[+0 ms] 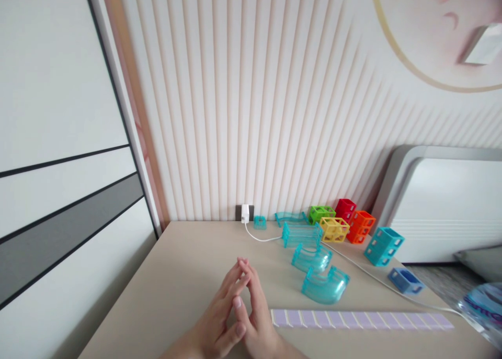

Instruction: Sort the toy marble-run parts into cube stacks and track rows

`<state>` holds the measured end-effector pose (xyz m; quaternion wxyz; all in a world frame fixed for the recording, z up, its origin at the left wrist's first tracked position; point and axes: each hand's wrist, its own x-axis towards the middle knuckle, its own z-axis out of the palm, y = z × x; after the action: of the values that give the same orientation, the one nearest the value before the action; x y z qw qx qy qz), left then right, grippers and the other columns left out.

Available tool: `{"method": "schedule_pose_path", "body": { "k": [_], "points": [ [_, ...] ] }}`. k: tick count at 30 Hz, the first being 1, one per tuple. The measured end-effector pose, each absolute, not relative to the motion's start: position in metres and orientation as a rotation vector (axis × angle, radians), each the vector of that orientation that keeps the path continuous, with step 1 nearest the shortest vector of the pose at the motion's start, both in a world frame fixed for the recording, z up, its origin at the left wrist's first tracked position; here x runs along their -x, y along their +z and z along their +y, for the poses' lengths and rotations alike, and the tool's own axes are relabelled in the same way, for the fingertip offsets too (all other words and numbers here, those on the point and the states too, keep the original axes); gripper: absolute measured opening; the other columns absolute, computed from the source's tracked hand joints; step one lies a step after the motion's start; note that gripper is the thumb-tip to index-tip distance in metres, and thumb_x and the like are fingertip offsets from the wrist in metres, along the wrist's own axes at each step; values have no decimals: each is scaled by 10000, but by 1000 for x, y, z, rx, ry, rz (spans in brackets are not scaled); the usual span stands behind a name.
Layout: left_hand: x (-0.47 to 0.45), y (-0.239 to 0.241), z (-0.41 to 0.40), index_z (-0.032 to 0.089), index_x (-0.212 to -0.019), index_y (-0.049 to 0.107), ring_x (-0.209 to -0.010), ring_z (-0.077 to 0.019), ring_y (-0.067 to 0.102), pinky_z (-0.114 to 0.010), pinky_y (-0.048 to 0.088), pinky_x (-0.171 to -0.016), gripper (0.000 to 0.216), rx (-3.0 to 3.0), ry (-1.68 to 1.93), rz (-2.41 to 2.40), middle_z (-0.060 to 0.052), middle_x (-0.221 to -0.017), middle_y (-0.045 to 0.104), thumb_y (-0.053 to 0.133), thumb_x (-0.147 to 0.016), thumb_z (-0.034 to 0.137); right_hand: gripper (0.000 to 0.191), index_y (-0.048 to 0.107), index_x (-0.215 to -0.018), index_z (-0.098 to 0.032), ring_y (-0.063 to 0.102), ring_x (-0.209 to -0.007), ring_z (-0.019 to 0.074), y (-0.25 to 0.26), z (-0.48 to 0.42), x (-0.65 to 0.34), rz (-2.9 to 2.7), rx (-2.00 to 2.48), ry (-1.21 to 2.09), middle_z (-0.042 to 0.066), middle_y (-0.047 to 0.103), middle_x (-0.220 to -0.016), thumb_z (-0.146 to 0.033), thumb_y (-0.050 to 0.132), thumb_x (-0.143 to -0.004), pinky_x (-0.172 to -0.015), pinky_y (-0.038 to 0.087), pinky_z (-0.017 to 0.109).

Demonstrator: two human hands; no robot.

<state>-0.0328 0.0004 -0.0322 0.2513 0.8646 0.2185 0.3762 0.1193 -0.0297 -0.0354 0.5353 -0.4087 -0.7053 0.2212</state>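
Observation:
My left hand (220,317) and my right hand (255,313) meet over the near part of the table (157,285). Their fingers are stretched out and the fingertips touch in a steeple, with the thumbs close together below. Neither hand holds anything. Just right of my right hand lies a long lilac strip (345,319) split by pale lines. Beyond it are two curved translucent teal track pieces, one nearer (326,285) and one farther (312,258). A straight teal piece (301,235) rests behind them.
By the wall lie a small teal piece (259,222) and a wavy one (292,217). Green (321,214), yellow (334,229), red (345,211), orange (360,226), teal (383,246) and blue (406,281) block frames stand right. A white cable runs from a charger (245,213).

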Motion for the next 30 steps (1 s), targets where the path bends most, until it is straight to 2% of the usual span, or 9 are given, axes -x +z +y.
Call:
{"method": "schedule_pose_path", "body": {
  "k": [2, 5, 8, 13, 20, 25, 30],
  "points": [
    [35, -32, 3, 261, -1578, 129, -1505, -344, 188, -581, 254, -1186, 692, -2354, 1019, 565, -138, -1633, 223, 325, -986, 560, 539, 283, -1523, -325, 385, -1434, 265, -38, -28, -119, -1654, 995, 579, 77, 420, -1548, -352, 455, -1013, -1152, 376, 498],
    [34, -32, 8, 256, -1570, 170, -1480, -314, 279, -519, 301, -1187, 658, -2310, 1028, 589, -133, -1605, 306, 369, -995, 505, 486, 338, -1493, -316, 534, -1320, 240, -43, -24, -119, -1609, 1010, 660, 86, 492, -1494, -349, 448, -1020, -1093, 465, 436],
    [32, -33, 9, 262, -1552, 236, -1468, -291, 312, -483, 327, -1183, 616, -2245, 1002, 644, -118, -1594, 336, 418, -996, 455, 450, 379, -1470, -306, 624, -1205, 216, -44, -20, -119, -1583, 1016, 687, 90, 545, -1444, -350, 441, -1026, -1024, 528, 383],
    [32, -32, 9, 261, -1542, 271, -1455, -302, 336, -491, 334, -1182, 604, -2256, 1018, 654, -114, -1582, 361, 460, -986, 406, 438, 412, -1451, -293, 630, -1194, 224, -39, -20, -120, -1615, 1002, 616, 92, 579, -1403, -329, 461, -1017, -1014, 534, 372],
    [34, -23, 9, 263, -1534, 279, -1440, -288, 365, -470, 356, -1174, 594, -2300, 1016, 616, -112, -1570, 382, 482, -981, 343, 447, 368, -1458, -274, 582, -1255, 217, -36, -20, -124, -1720, 1019, 527, 91, 573, -1381, -295, 438, -1017, -1059, 498, 370],
    [33, -22, 8, 274, -1532, 269, -1432, -280, 380, -467, 368, -1167, 605, -2331, 1066, 588, -109, -1563, 394, 495, -971, 308, 490, 346, -1456, -268, 554, -1289, 221, -29, -19, -128, -1810, 1017, 402, 96, 569, -1379, -210, 462, -984, -1084, 475, 373],
    [34, -32, 10, 285, -1524, 274, -1402, -258, 429, -439, 404, -1147, 602, -2326, 1100, 614, -104, -1537, 433, 494, -965, 236, 546, 406, -1413, -266, 602, -1202, 235, -19, -19, -132, -1890, 1103, 299, 93, 612, -1304, -83, 465, -902, -1016, 520, 396]
  ]
}}
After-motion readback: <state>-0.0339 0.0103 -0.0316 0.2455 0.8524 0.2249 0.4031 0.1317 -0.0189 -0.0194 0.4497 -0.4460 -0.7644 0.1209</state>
